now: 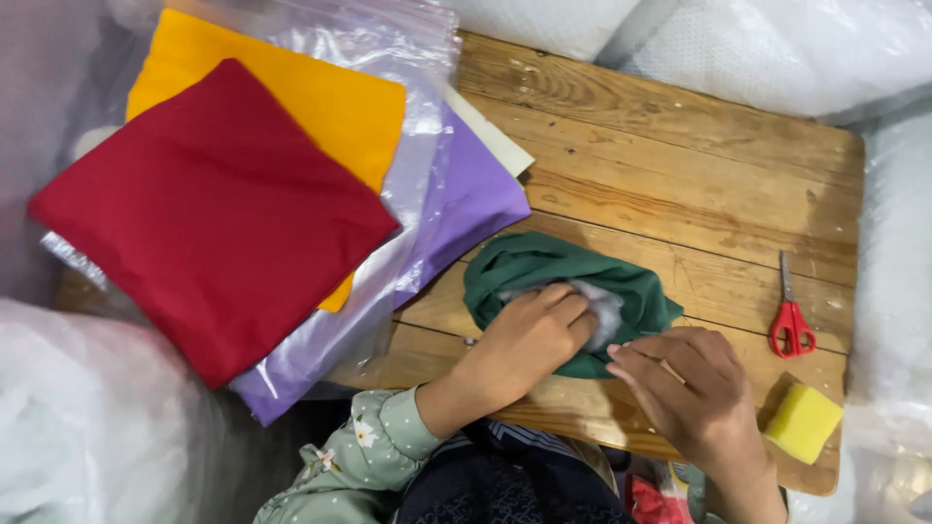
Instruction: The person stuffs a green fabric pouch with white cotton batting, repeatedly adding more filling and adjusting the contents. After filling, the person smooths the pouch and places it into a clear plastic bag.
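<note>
Item one: my left hand, grip narrow, fingers curled and pressing a tuft of white stuffing into the opening of a green fabric cover; I hold the stuffing against the cloth rather than clasp it fully. Item two: my right hand, fingers half bent, fingertips touching the near edge of the green cover, grip loosely pinching that hem as far as I can see. Item three: the green cover itself, crumpled, lying on the wooden tabletop near its front middle. Item four: red-handled scissors, flat on the tabletop to the right, well apart from both hands. Item five: a yellow sponge block at the near right corner, just beside my right wrist. Item six: a stack at the left, hanging over the tabletop edge, with a red cushion cover uppermost, an orange one beneath it, then a clear plastic bag and a purple cover. Item seven: white plastic-wrapped bundles around the tabletop
</note>
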